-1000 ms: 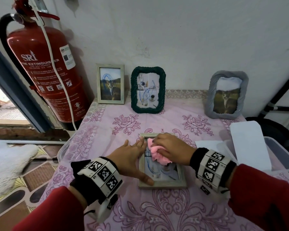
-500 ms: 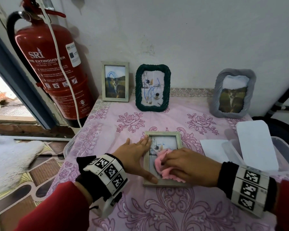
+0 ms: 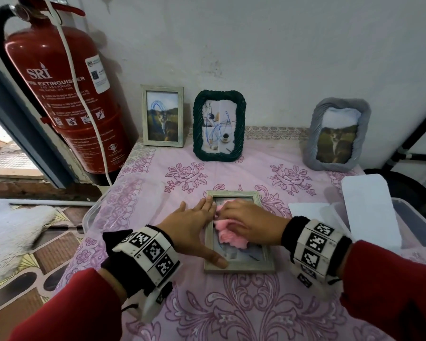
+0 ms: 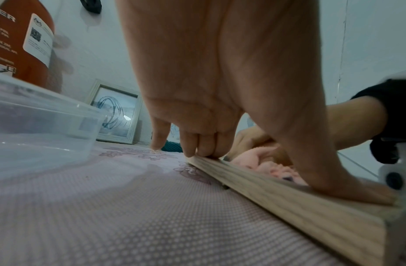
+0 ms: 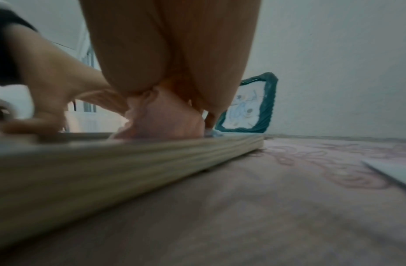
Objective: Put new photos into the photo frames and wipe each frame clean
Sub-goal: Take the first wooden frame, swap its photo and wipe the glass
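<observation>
A pale wooden photo frame [image 3: 266, 265] lies flat on the pink tablecloth [image 3: 231, 306], glass up. My left hand [image 3: 194, 230] rests on its left rail with straight fingers, thumb near the front corner. My right hand [image 3: 246, 225] holds a pink cloth [image 3: 228, 233] bunched under its fingers and presses it on the glass. The left wrist view shows the left fingers [image 4: 197, 145] on the frame's rail [image 4: 288, 203] and the cloth [image 4: 265, 165] beyond. In the right wrist view the cloth [image 5: 165, 117] sits under the palm on the frame [image 5: 106, 162].
Three frames stand against the wall: a pale wooden one [image 3: 162, 115], a dark green one [image 3: 219, 125], a grey one [image 3: 337, 134]. A red fire extinguisher [image 3: 59, 94] hangs at left. Clear plastic tubs [image 3: 418, 217] sit at both table sides, with white sheets [image 3: 369, 210] at right.
My right hand has slid the pink cloth back up the glass toward the frame's far end after a stroke toward the near end. The left hand has stayed on the left rail.
</observation>
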